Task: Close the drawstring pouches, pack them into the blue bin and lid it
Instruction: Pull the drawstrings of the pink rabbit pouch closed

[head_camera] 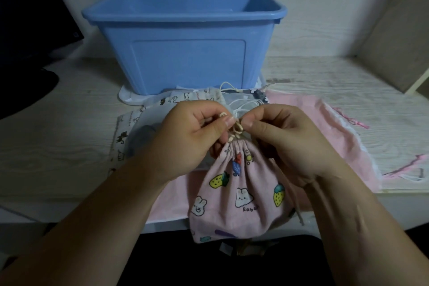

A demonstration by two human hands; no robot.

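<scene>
1. Rabbit-print pouch, pink, hangs at the near edge of the table with its mouth gathered tight. The left hand and right hand each pinch its cream cord in a fingertip grip.
2. Progress looks early: the blue bin stands behind with no pouch visible inside, though its floor is hidden.
3. Still to do: a cat-print pouch and a pink pouch lie flat, seemingly unclosed.
4. A white sheet under the bin may be the lid; freeing it would mean lifting the bin.
</scene>
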